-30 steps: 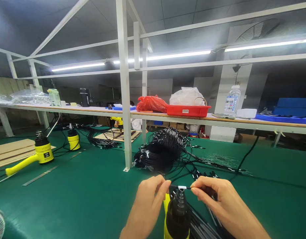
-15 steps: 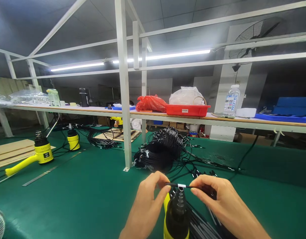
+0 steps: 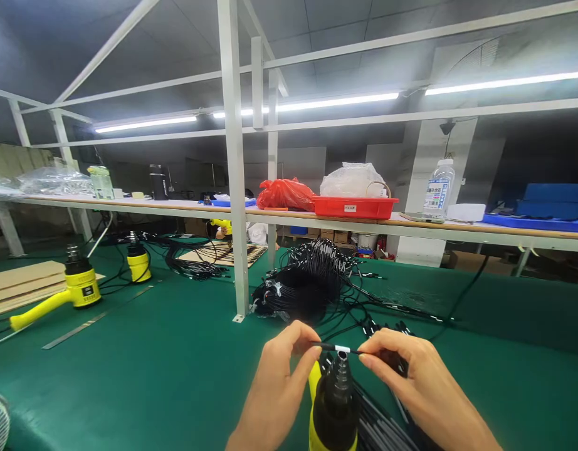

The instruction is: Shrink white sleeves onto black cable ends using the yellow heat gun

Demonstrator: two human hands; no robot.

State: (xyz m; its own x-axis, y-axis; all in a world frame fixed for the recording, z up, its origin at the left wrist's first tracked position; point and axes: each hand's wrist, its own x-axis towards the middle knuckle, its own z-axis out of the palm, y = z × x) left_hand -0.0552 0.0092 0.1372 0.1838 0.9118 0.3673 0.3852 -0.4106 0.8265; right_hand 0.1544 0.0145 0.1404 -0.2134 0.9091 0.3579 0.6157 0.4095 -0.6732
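My left hand point(image 3: 282, 382) and my right hand point(image 3: 411, 382) each pinch one end of a thin black cable point(image 3: 338, 348) that carries a small white sleeve in its middle. The cable is stretched level just above the dark nozzle of an upright yellow heat gun point(image 3: 333, 401) standing between my hands. Behind them a big coiled bundle of black cables point(image 3: 301, 285) lies on the green table mat point(image 3: 167, 363), with loose cables trailing toward my right hand.
Two more yellow heat guns point(image 3: 79, 285) point(image 3: 138, 263) stand at the left by wooden boards point(image 3: 21, 285). A white frame post point(image 3: 235, 188) rises mid-table. The shelf point(image 3: 298, 216) holds a red tray point(image 3: 355, 207), a red bag point(image 3: 284, 195) and a water bottle point(image 3: 438, 191).
Both hands have lifted the cable slightly and held it over the heat gun's nozzle. The view shifted a little.
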